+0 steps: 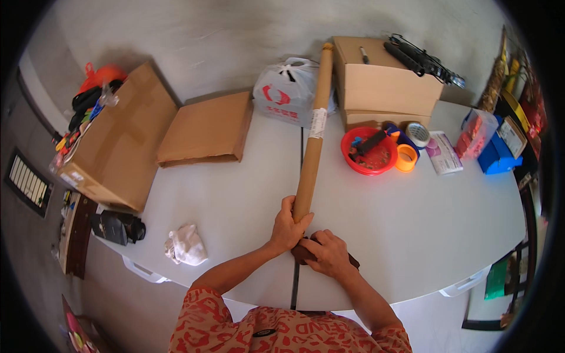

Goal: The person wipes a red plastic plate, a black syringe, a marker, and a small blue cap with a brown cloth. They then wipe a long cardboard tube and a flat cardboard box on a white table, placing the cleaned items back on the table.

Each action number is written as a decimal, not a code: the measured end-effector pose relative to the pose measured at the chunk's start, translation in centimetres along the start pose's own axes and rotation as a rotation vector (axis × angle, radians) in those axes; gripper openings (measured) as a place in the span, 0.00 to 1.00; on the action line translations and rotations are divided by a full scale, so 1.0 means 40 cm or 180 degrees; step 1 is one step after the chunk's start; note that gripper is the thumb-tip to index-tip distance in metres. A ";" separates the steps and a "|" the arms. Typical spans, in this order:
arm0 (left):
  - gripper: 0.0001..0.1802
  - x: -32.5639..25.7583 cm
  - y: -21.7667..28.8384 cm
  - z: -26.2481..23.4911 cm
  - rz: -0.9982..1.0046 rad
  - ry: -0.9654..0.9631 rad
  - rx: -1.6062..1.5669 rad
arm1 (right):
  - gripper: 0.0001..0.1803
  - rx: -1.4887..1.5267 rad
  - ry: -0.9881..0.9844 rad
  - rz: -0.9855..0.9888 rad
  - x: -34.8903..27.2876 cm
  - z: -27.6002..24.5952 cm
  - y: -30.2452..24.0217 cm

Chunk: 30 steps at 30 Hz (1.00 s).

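A long brown cardboard tube (316, 129) with a white label slants up and away from me over the table. My left hand (288, 227) is closed round its near end. Just to the right, my right hand (328, 254) is closed on a dark brown, soft-looking thing (302, 254), which sits at the tube's near end. Its shape and kind are partly hidden by my fingers, and a bit of it shows past the right side of that hand. Whether the tube's end goes into it I cannot tell.
Along the back stand a white plastic bag (282, 88) and cardboard boxes (388, 82). A red bowl (368, 167), tape rolls (406, 157) and a blue container (497, 154) are on the right. On the left are a flat carton (206, 129), a large box (126, 141) and a white cloth (187, 245).
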<state>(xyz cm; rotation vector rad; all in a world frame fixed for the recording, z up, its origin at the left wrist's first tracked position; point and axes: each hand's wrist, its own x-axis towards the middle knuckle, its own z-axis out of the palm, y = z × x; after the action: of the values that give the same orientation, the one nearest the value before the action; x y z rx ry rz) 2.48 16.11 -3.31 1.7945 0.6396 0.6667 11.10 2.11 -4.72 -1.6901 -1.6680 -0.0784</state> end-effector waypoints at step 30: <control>0.29 0.545 0.243 -0.270 0.2518 0.0624 0.2482 | 0.32 -0.0090 -0.0150 0.0824 -0.002 0.001 -0.008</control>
<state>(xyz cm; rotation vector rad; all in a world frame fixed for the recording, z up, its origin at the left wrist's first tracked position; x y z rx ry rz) 11.15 35.63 11.87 2.7764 0.2978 1.2443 10.80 2.02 -4.66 -1.9279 -1.4734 0.0628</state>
